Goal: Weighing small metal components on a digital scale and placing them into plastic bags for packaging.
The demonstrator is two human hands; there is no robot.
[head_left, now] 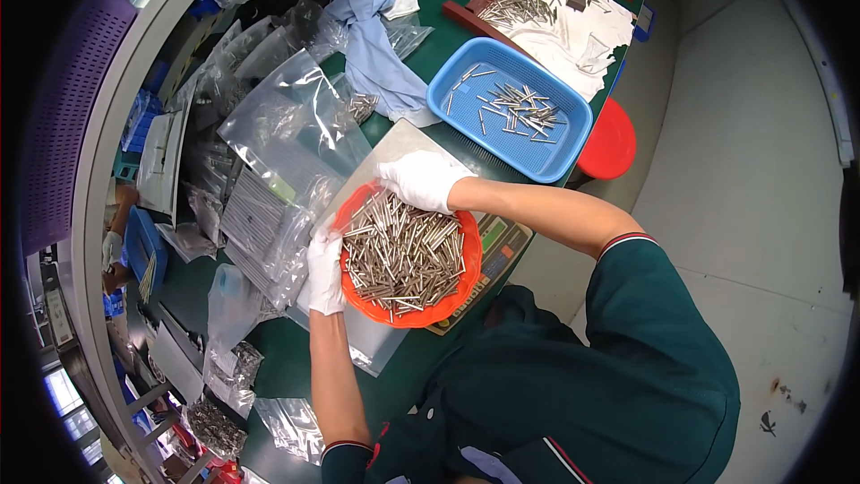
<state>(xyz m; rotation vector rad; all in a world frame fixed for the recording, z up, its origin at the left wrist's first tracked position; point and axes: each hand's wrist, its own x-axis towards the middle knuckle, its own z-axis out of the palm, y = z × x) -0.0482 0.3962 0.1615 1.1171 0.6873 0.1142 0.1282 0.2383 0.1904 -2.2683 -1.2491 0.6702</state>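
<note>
An orange plastic bowl [473, 246] heaped with short silvery metal pins [403, 260] is in front of me, over the bench scale. My left hand [325, 271], in a white glove, grips the bowl's left rim. At the far rim, my white-gloved right hand [425, 181] is closed on the edge, its fingertips partly hidden. A bit of clear plastic shows between the two hands. Under and behind the bowl lies the scale's metal plate [405, 139], with its yellowish display panel [502, 246] at the right.
Beyond the scale, a blue plastic basket [439, 90] contains scattered pins. Clear plastic bags [282, 108] cover the left side. A light blue cloth [381, 63] lies farther back. At the far right, pins rest on white cloth [582, 63] by a red-brown frame; a red stool [611, 139] stands beside the table.
</note>
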